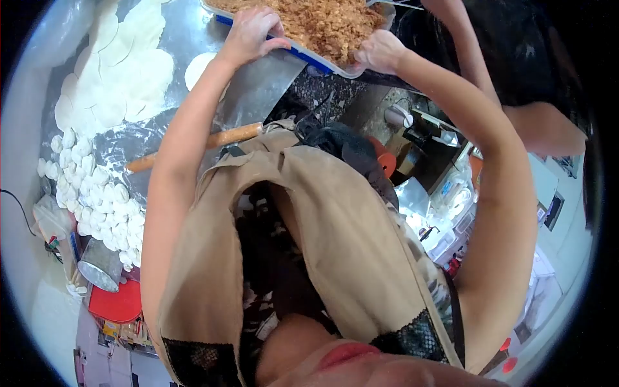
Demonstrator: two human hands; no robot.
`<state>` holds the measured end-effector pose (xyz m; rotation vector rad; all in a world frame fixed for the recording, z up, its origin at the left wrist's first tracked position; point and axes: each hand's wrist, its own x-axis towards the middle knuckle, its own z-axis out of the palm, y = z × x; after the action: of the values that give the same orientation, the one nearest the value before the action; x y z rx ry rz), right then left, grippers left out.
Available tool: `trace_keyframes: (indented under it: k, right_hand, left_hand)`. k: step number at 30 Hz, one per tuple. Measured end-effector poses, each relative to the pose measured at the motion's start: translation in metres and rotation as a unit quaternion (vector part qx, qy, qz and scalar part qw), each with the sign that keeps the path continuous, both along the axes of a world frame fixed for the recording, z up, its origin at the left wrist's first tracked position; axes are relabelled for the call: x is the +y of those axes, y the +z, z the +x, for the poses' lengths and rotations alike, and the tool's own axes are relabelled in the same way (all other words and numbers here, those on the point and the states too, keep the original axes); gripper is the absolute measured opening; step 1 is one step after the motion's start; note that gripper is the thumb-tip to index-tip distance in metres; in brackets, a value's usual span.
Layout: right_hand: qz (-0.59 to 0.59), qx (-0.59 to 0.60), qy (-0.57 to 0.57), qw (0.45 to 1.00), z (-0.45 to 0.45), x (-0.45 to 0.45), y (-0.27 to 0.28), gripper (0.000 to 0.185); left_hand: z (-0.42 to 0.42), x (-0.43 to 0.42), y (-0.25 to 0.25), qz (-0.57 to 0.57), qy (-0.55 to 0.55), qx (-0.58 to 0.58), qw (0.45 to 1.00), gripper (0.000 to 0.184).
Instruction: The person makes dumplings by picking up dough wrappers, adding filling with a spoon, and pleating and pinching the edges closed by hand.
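Observation:
A tray [303,55] with a pale rim and blue edge, full of crumbly orange-brown filling [322,27], lies at the top of the view. My left hand [253,33] is at its near left rim, thumb and fingers closed on the edge. At the tray's right corner, my right hand [382,53] has its fingers curled in at the rim. A wooden rolling pin [233,135] lies behind my left forearm on the floured metal surface [258,90]. One round dough sheet [197,69] is close to my left wrist.
Overlapping dough sheets [122,71] and many small dough pieces [103,200] spread over the left side. A metal can [101,264] and a red stool [116,301] are lower left. Another person's arm [474,58] reaches in at the upper right.

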<state>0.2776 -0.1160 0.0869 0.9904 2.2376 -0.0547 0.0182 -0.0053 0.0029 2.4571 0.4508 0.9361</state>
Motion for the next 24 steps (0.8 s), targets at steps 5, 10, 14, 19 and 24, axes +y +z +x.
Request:
trace_keyframes:
  k: [5, 10, 14, 19, 24]
  right_hand:
    - [0.012, 0.004, -0.001, 1.000, 0.019, 0.033, -0.003, 0.036]
    - [0.082, -0.029, -0.154, 0.984, -0.044, 0.029, 0.005, 0.021]
    - [0.089, 0.027, -0.388, 0.917, -0.053, -0.011, 0.035, 0.024]
    - [0.021, 0.028, -0.303, 0.952, -0.060, -0.010, 0.031, 0.031]
    - [0.084, 0.013, -0.171, 0.982, -0.004, 0.000, -0.009, 0.037]
  left_hand:
    - [0.001, 0.004, -0.007, -0.015, -0.022, 0.003, 1.000, 0.031]
    - [-0.005, 0.019, -0.010, -0.028, -0.035, 0.006, 0.999, 0.035]
    - [-0.012, 0.030, -0.009, 0.031, -0.017, 0.030, 0.999, 0.033]
    - [-0.013, 0.036, -0.014, -0.089, -0.070, 0.074, 0.991, 0.027]
    - [-0.019, 0.028, -0.013, -0.010, -0.041, 0.084, 0.996, 0.023]
